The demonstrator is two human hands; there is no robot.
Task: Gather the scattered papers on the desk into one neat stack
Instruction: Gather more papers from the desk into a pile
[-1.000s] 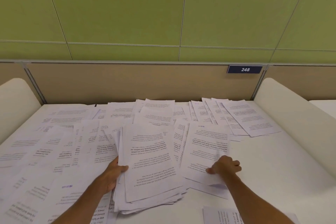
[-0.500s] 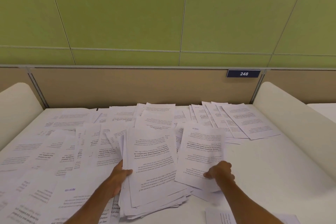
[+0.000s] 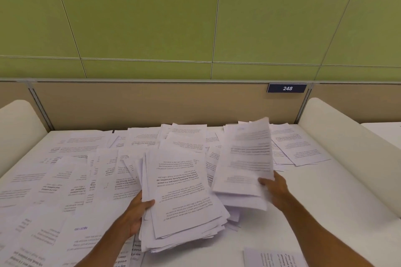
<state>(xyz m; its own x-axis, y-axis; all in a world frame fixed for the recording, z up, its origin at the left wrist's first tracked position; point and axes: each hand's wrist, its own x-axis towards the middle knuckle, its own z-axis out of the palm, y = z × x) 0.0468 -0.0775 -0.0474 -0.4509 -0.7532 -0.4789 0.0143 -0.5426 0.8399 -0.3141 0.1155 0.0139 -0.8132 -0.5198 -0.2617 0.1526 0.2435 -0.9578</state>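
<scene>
Left hand grips the stack; right hand holds lifted sheets just beside it.

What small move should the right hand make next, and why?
Probably lay the lifted sheets onto the stack. The right hand holds them raised beside it, the left hand grips the stack's edge, and loose papers lie scattered across the desk.

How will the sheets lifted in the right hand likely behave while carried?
Probably floppy: the lifted sheets are held only at their near edge by the right hand. Likely to slide apart, since their lower edges sit staggered. Seemingly light: one grip carries them.
</scene>
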